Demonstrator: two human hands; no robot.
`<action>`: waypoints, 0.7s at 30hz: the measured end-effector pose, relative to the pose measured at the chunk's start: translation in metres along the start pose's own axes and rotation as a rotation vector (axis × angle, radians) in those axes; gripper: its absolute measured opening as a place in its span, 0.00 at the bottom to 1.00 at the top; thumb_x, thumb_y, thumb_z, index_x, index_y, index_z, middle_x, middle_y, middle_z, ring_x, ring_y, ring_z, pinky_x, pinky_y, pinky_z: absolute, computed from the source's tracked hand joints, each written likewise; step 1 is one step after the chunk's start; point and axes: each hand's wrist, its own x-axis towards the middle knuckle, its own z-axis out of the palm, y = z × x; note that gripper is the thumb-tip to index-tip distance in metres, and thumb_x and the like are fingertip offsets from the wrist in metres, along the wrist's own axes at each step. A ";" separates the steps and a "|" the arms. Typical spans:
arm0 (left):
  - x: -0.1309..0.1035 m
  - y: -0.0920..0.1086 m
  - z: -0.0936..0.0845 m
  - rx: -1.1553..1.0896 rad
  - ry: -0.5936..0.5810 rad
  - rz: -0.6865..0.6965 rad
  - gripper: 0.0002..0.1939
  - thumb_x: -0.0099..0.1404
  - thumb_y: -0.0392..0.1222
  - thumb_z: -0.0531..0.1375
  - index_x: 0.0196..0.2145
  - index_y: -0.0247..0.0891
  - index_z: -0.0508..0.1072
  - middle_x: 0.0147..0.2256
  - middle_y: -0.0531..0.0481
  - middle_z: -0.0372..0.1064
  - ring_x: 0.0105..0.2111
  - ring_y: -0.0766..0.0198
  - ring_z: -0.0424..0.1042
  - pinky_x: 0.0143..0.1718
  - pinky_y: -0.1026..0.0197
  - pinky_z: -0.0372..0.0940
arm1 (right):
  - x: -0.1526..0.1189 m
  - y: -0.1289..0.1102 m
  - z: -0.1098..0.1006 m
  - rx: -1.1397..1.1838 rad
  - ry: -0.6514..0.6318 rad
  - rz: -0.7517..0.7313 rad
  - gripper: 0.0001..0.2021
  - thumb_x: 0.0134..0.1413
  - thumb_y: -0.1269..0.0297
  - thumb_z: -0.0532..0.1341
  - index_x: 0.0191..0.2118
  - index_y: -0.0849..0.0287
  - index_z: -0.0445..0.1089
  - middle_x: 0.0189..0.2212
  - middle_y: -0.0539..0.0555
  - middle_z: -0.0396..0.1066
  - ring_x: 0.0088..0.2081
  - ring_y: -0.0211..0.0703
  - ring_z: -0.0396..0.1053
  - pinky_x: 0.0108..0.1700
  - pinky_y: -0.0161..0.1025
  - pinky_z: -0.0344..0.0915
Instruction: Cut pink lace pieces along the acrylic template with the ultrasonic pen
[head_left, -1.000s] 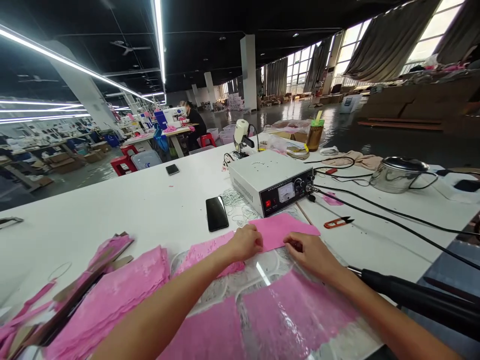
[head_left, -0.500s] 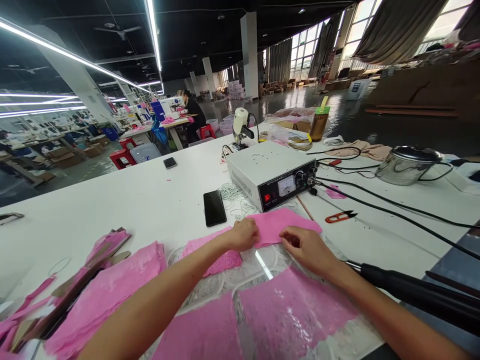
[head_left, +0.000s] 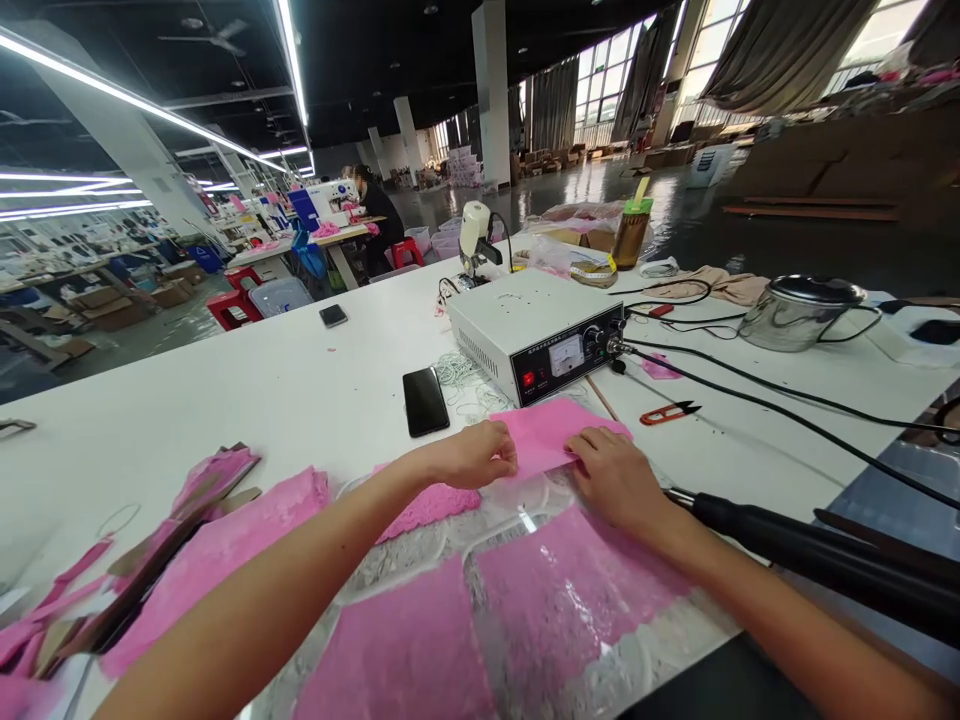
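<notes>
My left hand (head_left: 480, 455) pinches the left edge of a flat pink fabric piece (head_left: 551, 432) lying in front of the control box. At the fabric's right part, my right hand (head_left: 611, 470) rests palm down, its fingers on the cloth near the lower edge. A small pink lace-edged piece (head_left: 431, 505) lies under my left wrist. Nearer to me, two pink pieces (head_left: 555, 575) are under a clear, shiny plastic sheet. To the left is a stack of pink fabric (head_left: 247, 540).
The control box (head_left: 540, 320) stands behind my hands. Beside it lie a black phone (head_left: 425, 402) and orange-handled snips (head_left: 667, 412). A black-handled tool (head_left: 795, 550) sits under my right forearm. Cables run right, near a glass pot (head_left: 802, 315). A person (head_left: 382, 225) sits further back.
My right hand has turned flatter onto the fabric, its fingers less curled. My left hand still grips the left edge. The camera view has shifted slightly.
</notes>
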 end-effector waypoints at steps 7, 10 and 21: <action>-0.054 0.037 0.053 -0.111 -0.070 0.035 0.08 0.63 0.28 0.58 0.29 0.37 0.73 0.38 0.50 0.68 0.42 0.62 0.68 0.46 0.60 0.63 | -0.069 -0.013 -0.035 0.012 0.028 -0.257 0.11 0.57 0.79 0.53 0.34 0.60 0.71 0.32 0.57 0.71 0.34 0.48 0.67 0.38 0.44 0.61; -0.069 0.049 0.077 -0.130 -0.085 0.035 0.08 0.63 0.28 0.59 0.30 0.38 0.73 0.38 0.52 0.67 0.43 0.62 0.67 0.49 0.58 0.61 | -0.093 -0.020 -0.047 0.053 -0.004 -0.332 0.12 0.60 0.78 0.51 0.38 0.60 0.71 0.32 0.56 0.72 0.35 0.47 0.68 0.39 0.44 0.63; -0.081 0.062 0.109 -0.051 -0.038 0.019 0.08 0.63 0.29 0.59 0.27 0.37 0.70 0.36 0.50 0.66 0.40 0.60 0.65 0.47 0.56 0.59 | -0.111 -0.023 -0.058 0.158 -0.066 -0.316 0.14 0.60 0.78 0.50 0.42 0.57 0.70 0.34 0.54 0.74 0.34 0.44 0.72 0.40 0.42 0.68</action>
